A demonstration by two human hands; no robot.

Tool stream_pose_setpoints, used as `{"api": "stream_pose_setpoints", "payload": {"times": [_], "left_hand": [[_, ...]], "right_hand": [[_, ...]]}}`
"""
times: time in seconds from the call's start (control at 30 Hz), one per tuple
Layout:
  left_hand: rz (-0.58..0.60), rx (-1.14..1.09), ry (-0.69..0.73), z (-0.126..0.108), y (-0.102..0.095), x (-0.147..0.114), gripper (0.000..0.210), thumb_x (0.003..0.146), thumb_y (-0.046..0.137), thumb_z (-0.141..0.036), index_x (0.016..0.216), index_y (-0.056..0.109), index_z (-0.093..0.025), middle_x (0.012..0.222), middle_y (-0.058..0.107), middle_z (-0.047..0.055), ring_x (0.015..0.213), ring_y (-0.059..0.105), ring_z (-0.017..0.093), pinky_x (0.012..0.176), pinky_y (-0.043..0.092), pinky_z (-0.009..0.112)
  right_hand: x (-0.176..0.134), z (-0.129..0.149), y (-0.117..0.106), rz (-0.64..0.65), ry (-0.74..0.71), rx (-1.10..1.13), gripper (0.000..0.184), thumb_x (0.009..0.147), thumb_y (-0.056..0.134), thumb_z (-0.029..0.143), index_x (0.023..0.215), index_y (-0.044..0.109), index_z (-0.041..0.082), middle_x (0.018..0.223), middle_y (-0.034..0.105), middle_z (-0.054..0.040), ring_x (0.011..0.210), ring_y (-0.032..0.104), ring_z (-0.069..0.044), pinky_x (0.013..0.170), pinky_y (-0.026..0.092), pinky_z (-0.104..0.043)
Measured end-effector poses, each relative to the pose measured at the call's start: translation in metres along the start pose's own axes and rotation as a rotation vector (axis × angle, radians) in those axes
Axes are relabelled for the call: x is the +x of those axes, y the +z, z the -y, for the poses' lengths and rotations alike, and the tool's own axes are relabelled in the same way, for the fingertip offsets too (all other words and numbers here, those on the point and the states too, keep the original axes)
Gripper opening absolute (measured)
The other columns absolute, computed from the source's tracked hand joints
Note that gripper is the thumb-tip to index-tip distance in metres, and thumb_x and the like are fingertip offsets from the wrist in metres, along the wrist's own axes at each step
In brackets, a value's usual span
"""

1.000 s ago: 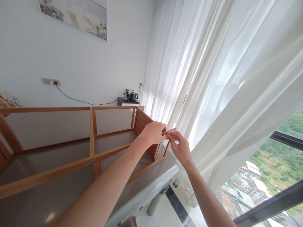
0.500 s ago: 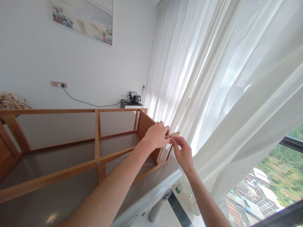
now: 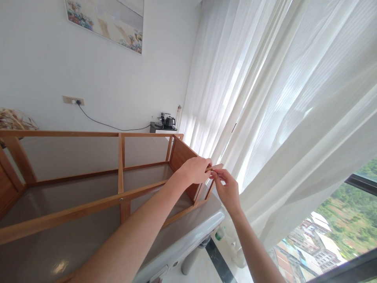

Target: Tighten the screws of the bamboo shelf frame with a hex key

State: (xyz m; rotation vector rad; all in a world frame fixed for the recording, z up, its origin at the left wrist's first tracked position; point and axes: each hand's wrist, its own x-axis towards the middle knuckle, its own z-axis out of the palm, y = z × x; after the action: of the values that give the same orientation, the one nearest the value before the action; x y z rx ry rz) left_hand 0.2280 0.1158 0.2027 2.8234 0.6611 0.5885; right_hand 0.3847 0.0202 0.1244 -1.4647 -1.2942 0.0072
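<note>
A brown wooden frame (image 3: 73, 212) with open sides and solid end panels lies across a shiny grey table (image 3: 219, 208). At the frame's near right corner, my left hand (image 3: 194, 170) is closed around the rail, its fingertips curled over the far side. My right hand (image 3: 227, 188) pinches thumb and forefinger together against that same corner, just beside the left hand's fingers. Whatever small piece sits in this pinch is too hidden to name. A round metal fastener (image 3: 120, 199) shows in the front rail where the middle upright meets it.
White curtains (image 3: 259, 118) hang close on the right by a window. A coffee maker and black kettle (image 3: 169, 122) stand on a dark-topped cabinet beyond the frame. A cord (image 3: 103, 126) runs along the wall. On the floor below the table is a bottle (image 3: 219, 233).
The view has shifted slightly, so the frame sits a little higher. Both hands stay at the same corner, with the left fingers lying a bit flatter over the rail.
</note>
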Motion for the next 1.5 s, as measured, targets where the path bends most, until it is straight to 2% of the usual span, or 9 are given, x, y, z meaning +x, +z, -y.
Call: {"api": "stream_pose_setpoints", "payload": {"times": [0.23,0.4,0.5,0.67,0.93,1.1,1.17,1.33,1.5], "left_hand": [[0.013,0.002,-0.019,-0.001,0.0,-0.001,0.025,0.095,0.052,-0.031,0.113,0.069,-0.025,0.103,0.073,0.007,0.096,0.071,0.027,0.08,0.056,0.036],[-0.06,0.021,0.012,0.0,0.003,0.0,0.026,0.094,0.055,-0.035,0.111,0.071,-0.023,0.133,0.061,0.01,0.11,0.068,0.027,0.084,0.057,0.036],[-0.027,0.025,0.025,-0.001,0.002,0.0,0.024,0.095,0.053,-0.031,0.111,0.069,-0.023,0.125,0.066,0.008,0.108,0.068,0.027,0.085,0.057,0.036],[-0.013,0.066,0.088,-0.002,0.0,0.0,0.032,0.097,0.048,-0.027,0.128,0.058,-0.03,0.113,0.067,0.005,0.095,0.07,0.025,0.078,0.056,0.036],[0.023,0.062,0.08,0.002,0.004,0.008,0.025,0.099,0.046,-0.032,0.115,0.065,-0.03,0.109,0.062,0.005,0.088,0.069,0.024,0.076,0.055,0.035],[0.02,0.059,0.091,-0.001,0.002,0.007,0.024,0.099,0.047,-0.029,0.11,0.068,-0.028,0.107,0.063,0.006,0.087,0.069,0.022,0.076,0.054,0.033],[0.021,0.064,0.082,-0.002,0.001,0.006,0.025,0.1,0.046,-0.029,0.11,0.069,-0.027,0.108,0.064,0.006,0.087,0.069,0.022,0.076,0.054,0.032],[0.037,0.073,0.048,-0.006,-0.002,0.003,0.03,0.101,0.043,-0.029,0.113,0.07,-0.027,0.114,0.064,0.007,0.088,0.069,0.022,0.076,0.054,0.033],[0.054,0.076,0.019,-0.009,-0.005,0.001,0.031,0.102,0.041,-0.031,0.115,0.07,-0.028,0.115,0.064,0.008,0.089,0.07,0.024,0.078,0.055,0.035]], "right_hand": [[0.001,0.002,-0.002,0.017,0.029,0.074,0.035,0.092,0.07,0.056,0.103,0.074,0.023,0.097,0.079,-0.0069,0.084,0.075,-0.024,0.083,0.058,-0.04],[0.006,0.006,-0.006,0.028,0.034,0.128,0.033,0.088,0.075,0.055,0.097,0.075,0.023,0.095,0.078,-0.0058,0.085,0.075,-0.025,0.084,0.058,-0.04],[0.008,0.007,-0.008,0.036,0.045,0.127,0.032,0.087,0.076,0.055,0.094,0.075,0.024,0.093,0.078,-0.0056,0.085,0.075,-0.025,0.084,0.058,-0.041],[0.009,0.005,-0.01,0.068,0.077,0.15,0.035,0.086,0.076,0.057,0.096,0.075,0.024,0.093,0.079,-0.0061,0.086,0.076,-0.026,0.086,0.059,-0.041],[0.01,0.002,-0.012,0.02,0.14,0.124,0.039,0.082,0.078,0.061,0.09,0.075,0.023,0.086,0.08,-0.0064,0.082,0.078,-0.028,0.078,0.061,-0.039],[0.009,0.008,-0.016,0.055,0.144,0.12,0.04,0.081,0.079,0.062,0.086,0.074,0.023,0.084,0.079,-0.0063,0.083,0.077,-0.028,0.078,0.061,-0.039],[0.005,0.01,-0.019,0.08,0.125,0.115,0.039,0.083,0.076,0.061,0.09,0.075,0.023,0.087,0.079,-0.0066,0.085,0.077,-0.028,0.08,0.06,-0.039],[-0.011,0.013,-0.033,0.125,0.043,0.108,0.042,0.1,0.055,0.061,0.104,0.071,0.022,0.099,0.079,-0.0099,0.089,0.076,-0.025,0.077,0.059,-0.037],[-0.02,0.01,-0.04,0.115,-0.022,0.213,0.034,0.103,0.052,0.056,0.116,0.052,0.025,0.102,0.079,-0.0095,0.083,0.075,-0.022,0.071,0.057,-0.034]]}}
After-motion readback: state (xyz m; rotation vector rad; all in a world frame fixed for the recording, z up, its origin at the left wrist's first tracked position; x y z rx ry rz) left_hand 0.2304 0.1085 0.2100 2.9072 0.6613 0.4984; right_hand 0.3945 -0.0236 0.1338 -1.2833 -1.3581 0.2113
